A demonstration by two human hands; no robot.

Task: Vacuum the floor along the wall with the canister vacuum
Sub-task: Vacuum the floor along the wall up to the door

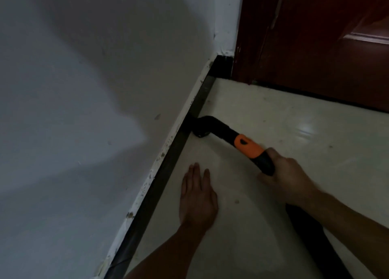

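Observation:
A black vacuum wand with an orange collar (248,145) reaches from the lower right toward the wall. Its black nozzle (199,127) presses against the dark baseboard strip (179,144) where the pale floor (263,114) meets the white wall (94,89). My right hand (288,177) is wrapped around the wand's black grip just behind the orange part. The black hose (311,236) trails back under my right forearm. My left hand (197,196) lies flat on the floor, fingers together, a little behind the nozzle and close to the baseboard.
A dark red wooden door (315,43) closes off the far end, meeting the wall at a corner (223,66). The baseboard runs diagonally from that corner to the lower left. Glossy tile spreads to the right.

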